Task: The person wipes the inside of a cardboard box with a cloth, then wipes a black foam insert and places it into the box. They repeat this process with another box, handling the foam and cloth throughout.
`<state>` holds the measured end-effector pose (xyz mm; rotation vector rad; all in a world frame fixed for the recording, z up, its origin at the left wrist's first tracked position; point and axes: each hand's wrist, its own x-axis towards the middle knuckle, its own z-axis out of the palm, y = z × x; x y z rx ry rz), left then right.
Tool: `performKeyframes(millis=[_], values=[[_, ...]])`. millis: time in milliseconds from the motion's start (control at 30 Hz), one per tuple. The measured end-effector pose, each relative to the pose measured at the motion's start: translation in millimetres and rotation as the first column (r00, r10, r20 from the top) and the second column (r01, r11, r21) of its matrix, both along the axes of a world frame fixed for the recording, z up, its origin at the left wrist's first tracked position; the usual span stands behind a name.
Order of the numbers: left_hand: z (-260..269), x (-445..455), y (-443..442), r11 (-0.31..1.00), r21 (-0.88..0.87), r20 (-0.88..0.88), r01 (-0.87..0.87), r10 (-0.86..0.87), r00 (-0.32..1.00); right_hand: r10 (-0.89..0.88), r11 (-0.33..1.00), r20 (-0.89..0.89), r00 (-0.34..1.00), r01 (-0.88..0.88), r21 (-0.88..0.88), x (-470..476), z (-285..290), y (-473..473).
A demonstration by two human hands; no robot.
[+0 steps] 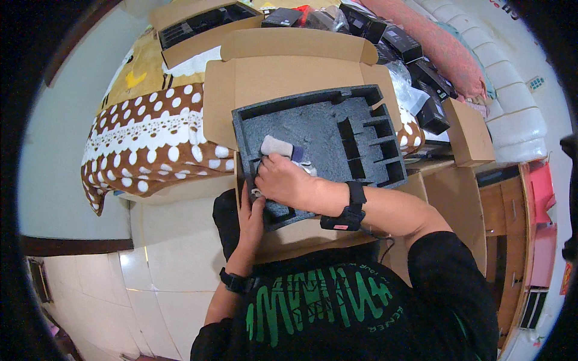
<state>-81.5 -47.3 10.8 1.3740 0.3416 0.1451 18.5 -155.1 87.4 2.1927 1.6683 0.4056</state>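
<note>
A dark grey foam tray (307,119) with a large hollow and several small compartments lies tilted inside an open cardboard box (289,71) in front of me. My right hand (284,178) is over the tray's near-left part, fingers curled down on a pale grey and blue cloth (276,145). Part of the cloth shows past the knuckles; the fingertips are hidden. My left hand (250,219) clasps the tray's left wall near the corner, its thumb on the inner side. Close to that thumb is a small pale bit, perhaps more of the cloth.
Another cardboard box with black foam (207,27) stands at the back left on a bed with a polka-dot blanket (149,135). Several black boxes (402,43) and clear plastic bags are piled at the back right. A closed carton (467,131) and wooden drawers (510,207) are on the right.
</note>
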Motion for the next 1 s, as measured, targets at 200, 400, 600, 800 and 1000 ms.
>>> performKeyframes(millis=[200,400,600,800,1000], values=[[-9.5,2.6,1.9,0.999,-0.018,0.084,0.033,-0.031,0.996,0.232,0.97,-0.202,0.952,-0.212,0.119,-15.2,-4.6,-27.4],[-13.9,1.4,1.4,0.992,0.123,0.001,0.033,-0.033,0.999,0.25,0.949,-0.24,0.938,-0.189,0.252,-33.4,-16.8,-32.1],[-16.0,7.3,2.3,0.999,0.043,-0.061,-0.008,0.011,0.998,-0.1,0.988,-0.141,0.985,0.116,0.106,-33.9,-23.9,-9.5],[-26.7,7.0,11.1,0.999,0.015,-0.025,0.05,-0.05,0.998,0.124,0.992,-0.422,0.898,-0.118,0.042,-36.3,-1.3,-26.4],[-30.3,3.6,7.9,0.981,0.195,-0.025,-0.016,0.021,0.999,0.112,0.943,-0.177,0.978,-0.048,0.328,-17.8,50.2,-52.5]])
